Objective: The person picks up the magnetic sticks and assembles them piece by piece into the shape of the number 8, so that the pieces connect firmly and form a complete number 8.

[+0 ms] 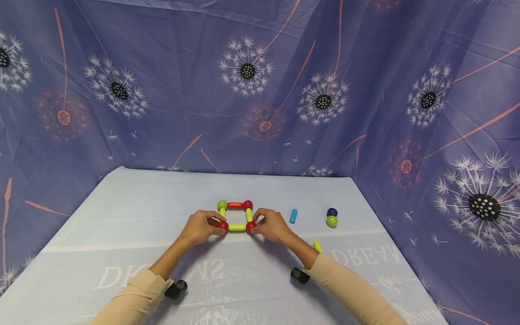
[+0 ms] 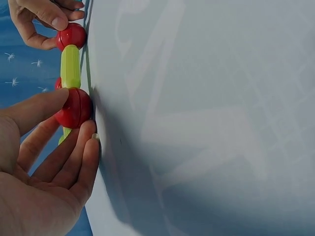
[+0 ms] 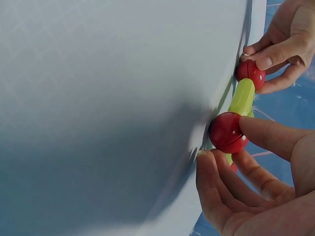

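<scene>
The left hand (image 1: 201,227) pinches the near-left ball (image 1: 223,226) between thumb and fingers; the right hand (image 1: 271,224) pinches the near-right ball (image 1: 251,227) likewise; both balls are glossy red, each with a seam round it; a ribbed lime near rod (image 1: 237,227) runs between them.

They form the near side of a four-sided frame (image 1: 249,215), which is at the middle of the bench (image 1: 146,203), ahead of the person; two more lime rods make its left and right sides, a red far rod (image 1: 234,205) the back; the far-left ball (image 1: 222,205) is green, the far-right ball (image 1: 248,205) red.

To the right lies a blue rod (image 1: 293,216); farther right, a navy ball (image 1: 331,211) with a green ball (image 1: 331,221) just in front of it; a loose lime rod (image 1: 318,246) shows beside the right forearm.

Pale blue cloth with white lettering, upside down in the head view, covers the bench; black wrist cameras (image 1: 176,289) sit by the beige sleeves (image 1: 136,293); behind and at the sides hangs a violet-blue curtain (image 1: 178,67) printed with white and coral dandelions.
</scene>
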Demonstrator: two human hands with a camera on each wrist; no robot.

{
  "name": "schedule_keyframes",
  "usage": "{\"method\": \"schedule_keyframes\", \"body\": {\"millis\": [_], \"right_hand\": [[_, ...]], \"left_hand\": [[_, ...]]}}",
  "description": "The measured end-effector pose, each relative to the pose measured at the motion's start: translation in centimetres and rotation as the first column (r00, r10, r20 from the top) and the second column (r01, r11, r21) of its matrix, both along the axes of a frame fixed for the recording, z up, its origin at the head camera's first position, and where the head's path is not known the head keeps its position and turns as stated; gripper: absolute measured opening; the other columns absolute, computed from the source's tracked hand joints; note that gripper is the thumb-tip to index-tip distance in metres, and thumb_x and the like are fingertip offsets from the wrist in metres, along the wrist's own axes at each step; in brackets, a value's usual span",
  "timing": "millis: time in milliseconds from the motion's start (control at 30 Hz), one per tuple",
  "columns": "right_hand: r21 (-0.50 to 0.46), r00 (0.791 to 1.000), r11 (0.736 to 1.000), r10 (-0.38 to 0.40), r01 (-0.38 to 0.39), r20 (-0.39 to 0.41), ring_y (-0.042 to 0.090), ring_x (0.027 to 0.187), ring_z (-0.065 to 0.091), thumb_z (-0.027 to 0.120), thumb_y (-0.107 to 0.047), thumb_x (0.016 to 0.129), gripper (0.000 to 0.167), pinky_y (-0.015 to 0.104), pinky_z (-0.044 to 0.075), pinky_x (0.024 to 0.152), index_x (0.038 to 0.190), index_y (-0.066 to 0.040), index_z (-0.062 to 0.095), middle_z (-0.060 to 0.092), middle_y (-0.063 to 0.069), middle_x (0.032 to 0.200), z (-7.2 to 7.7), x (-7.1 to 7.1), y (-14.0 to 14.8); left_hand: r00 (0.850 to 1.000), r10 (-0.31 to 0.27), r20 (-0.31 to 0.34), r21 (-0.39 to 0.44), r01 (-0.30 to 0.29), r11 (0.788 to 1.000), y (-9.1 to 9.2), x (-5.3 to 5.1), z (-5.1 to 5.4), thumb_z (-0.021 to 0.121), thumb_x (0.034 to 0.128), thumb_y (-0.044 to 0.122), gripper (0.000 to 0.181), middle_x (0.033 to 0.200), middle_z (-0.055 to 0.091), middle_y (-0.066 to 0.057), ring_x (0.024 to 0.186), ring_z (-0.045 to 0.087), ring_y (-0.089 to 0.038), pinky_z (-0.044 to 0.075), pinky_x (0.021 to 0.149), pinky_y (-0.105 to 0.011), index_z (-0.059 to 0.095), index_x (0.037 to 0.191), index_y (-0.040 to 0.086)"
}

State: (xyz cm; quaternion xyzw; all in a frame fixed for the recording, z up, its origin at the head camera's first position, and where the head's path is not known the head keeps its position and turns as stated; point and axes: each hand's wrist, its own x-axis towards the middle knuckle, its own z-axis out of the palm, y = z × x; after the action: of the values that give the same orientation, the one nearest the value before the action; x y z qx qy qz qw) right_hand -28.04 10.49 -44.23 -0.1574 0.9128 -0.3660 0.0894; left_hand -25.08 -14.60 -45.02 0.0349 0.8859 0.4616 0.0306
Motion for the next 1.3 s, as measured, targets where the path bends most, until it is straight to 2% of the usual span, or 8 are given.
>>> {"method": "schedule_keyframes", "body": {"millis": [200,367,567,767,933,1300], "right_hand": [[-0.004,1.000,1.000,-0.013,0.013,-0.003,0.017,0.074,0.063,0.082,-0.017,0.084,0.022,0.030,0.050,0.062,0.101,-0.013,0.069,0.075,0.004,0.090,0.0,-0.1,-0.1],[-0.014,1.000,1.000,-0.025,0.025,-0.007,0.016,0.074,0.063,0.082,-0.018,0.084,0.022,0.030,0.050,0.062,0.100,-0.014,0.069,0.075,0.004,0.089,-0.1,-0.3,-0.3],[-0.019,1.000,1.000,-0.024,0.024,-0.008,0.016,0.073,0.063,0.083,-0.018,0.083,0.021,0.029,0.050,0.061,0.099,-0.013,0.069,0.075,0.004,0.090,-0.1,-0.3,-0.4],[-0.004,1.000,1.000,-0.013,0.013,-0.016,0.015,0.072,0.063,0.082,-0.018,0.084,0.022,0.029,0.050,0.061,0.100,-0.012,0.070,0.075,0.004,0.088,0.1,-0.3,-0.2],[0.005,0.999,1.000,-0.026,0.026,-0.039,0.015,0.072,0.065,0.080,-0.019,0.085,0.024,0.029,0.050,0.061,0.106,-0.011,0.073,0.075,0.005,0.089,0.6,-0.4,0.5],[0.005,0.990,0.991,-0.130,0.130,-0.059,0.017,0.076,0.066,0.079,-0.021,0.087,0.034,0.031,0.051,0.065,0.116,-0.006,0.071,0.074,0.004,0.087,1.6,-1.0,3.5]], "left_hand": [[1.000,0.000,0.012,-0.008,0.000,1.000,-0.2,0.0,0.0,0.085,0.0802,0.014,0.027,0.095,0.079,-0.005,0.091,0.072,-0.016,0.052,0.079,-0.033,0.080,0.106,0.014],[0.998,0.009,0.062,-0.001,-0.009,1.000,-0.6,-0.4,0.0,0.082,0.0848,0.019,0.029,0.103,0.079,-0.005,0.096,0.069,-0.016,0.051,0.076,-0.030,0.079,0.114,0.014],[0.991,-0.022,0.131,0.103,0.009,0.995,-1.5,-0.7,-0.4,0.082,0.0857,0.021,0.033,0.111,0.077,-0.008,0.096,0.068,-0.014,0.052,0.076,-0.028,0.078,0.117,0.011],[0.986,-0.050,0.160,0.143,0.027,0.989,-1.9,-1.1,-0.6,0.082,0.0851,0.022,0.035,0.111,0.077,-0.008,0.091,0.070,-0.013,0.053,0.076,-0.029,0.077,0.118,0.012],[0.986,-0.055,0.159,0.142,0.033,0.989,-1.8,-1.3,-0.6,0.082,0.0849,0.022,0.035,0.108,0.078,-0.007,0.085,0.071,-0.014,0.053,0.074,-0.029,0.077,0.118,0.013],[0.988,-0.047,0.148,0.182,0.019,0.983,-1.7,-1.2,-0.7,0.081,0.0847,0.015,0.033,0.105,0.078,-0.010,0.085,0.070,-0.016,0.055,0.074,-0.031,0.077,0.117,0.007]]}}
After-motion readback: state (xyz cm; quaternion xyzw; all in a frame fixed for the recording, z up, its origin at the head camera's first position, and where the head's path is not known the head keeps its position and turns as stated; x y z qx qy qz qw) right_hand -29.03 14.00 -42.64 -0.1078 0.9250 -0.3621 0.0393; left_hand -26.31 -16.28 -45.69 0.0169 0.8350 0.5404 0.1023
